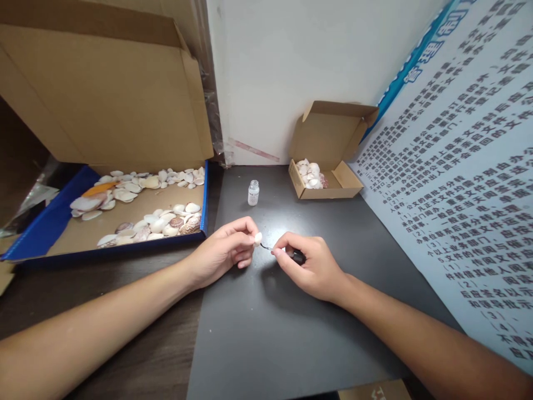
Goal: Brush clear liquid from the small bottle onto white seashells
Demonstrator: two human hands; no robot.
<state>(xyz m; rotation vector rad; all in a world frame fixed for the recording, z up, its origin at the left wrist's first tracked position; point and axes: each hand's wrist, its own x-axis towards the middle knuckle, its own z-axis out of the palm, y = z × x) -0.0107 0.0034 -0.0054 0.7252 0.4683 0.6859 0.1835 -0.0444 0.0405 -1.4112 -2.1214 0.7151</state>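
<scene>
Between the thumb and fingers of my left hand [229, 247] is a small white shell [258, 239]. My right hand [310, 264] grips a small brush [266, 247] with a black cap-like handle [298, 256]; its dark tip points left and meets the shell or lies very close to it. Behind both hands an uncapped, small clear bottle [253, 193] with a whitish label or contents stands upright on the dark table mat [258, 333].
At left, an open blue-edged cardboard box [204, 205] holds many shells [160, 222] in two groups. A smaller open carton [333, 193] with white shells [308, 173] stands at the back right. A printed sheet [458, 183] leans along the right side; a white wall [291, 61] closes the back.
</scene>
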